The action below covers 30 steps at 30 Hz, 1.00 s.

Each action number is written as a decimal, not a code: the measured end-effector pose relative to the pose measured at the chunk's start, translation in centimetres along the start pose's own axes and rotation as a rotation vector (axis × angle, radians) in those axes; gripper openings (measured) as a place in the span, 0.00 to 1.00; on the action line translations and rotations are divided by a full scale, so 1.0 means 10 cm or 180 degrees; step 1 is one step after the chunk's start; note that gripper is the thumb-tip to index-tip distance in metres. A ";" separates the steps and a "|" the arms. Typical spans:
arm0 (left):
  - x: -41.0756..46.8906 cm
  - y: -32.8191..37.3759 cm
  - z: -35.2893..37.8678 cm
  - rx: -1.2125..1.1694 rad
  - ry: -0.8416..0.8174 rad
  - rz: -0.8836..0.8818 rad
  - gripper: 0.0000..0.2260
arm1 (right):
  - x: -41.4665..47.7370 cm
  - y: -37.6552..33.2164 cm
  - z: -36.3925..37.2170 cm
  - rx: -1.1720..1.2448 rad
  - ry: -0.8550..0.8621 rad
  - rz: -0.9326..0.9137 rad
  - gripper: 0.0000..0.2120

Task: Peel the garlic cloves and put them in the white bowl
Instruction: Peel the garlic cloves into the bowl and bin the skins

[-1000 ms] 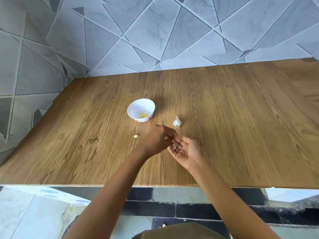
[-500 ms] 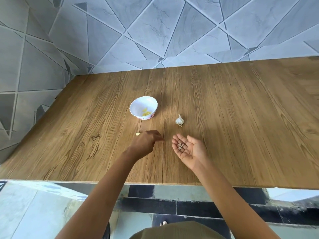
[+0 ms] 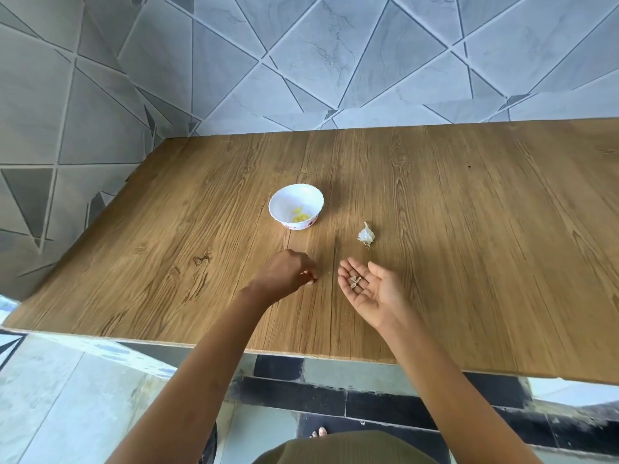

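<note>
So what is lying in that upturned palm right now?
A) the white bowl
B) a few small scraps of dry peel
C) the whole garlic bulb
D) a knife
B: the right hand is held palm up with its fingers straight, and a few small brownish scraps of peel sit on it. The garlic bulb lies on the table beyond the fingertips, and the white bowl stands apart.

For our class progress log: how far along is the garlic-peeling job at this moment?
Done: peeled cloves lie in the white bowl. In hand: the open right hand carries loose skins; the left hand is curled, contents hidden. Left: the garlic bulb, unpeeled.
</note>
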<state>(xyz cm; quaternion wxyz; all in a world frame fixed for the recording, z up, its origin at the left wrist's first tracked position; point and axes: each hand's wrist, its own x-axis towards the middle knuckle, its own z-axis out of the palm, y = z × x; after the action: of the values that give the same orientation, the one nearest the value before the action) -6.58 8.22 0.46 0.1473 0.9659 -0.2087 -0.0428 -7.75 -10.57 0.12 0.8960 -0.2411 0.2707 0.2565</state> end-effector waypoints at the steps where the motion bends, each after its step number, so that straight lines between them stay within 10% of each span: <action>1: 0.01 0.01 -0.01 0.0095 -0.0041 0.0004 0.04 | 0.01 0.00 0.00 -0.0002 0.0005 -0.0010 0.16; 24: 0.45 0.26 0.03 0.1063 -0.0323 0.0099 0.08 | -0.01 -0.08 -0.11 0.0234 0.0118 -0.0176 0.15; 30: 0.36 0.12 0.04 -0.1102 0.0357 -0.0184 0.04 | -0.03 -0.08 -0.07 0.0200 0.0072 -0.0216 0.15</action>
<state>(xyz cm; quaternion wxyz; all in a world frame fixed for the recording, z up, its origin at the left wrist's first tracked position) -3.88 5.58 0.42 0.3215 0.9325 -0.1619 -0.0283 -7.76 -11.62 0.03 0.9082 -0.2247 0.2803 0.2147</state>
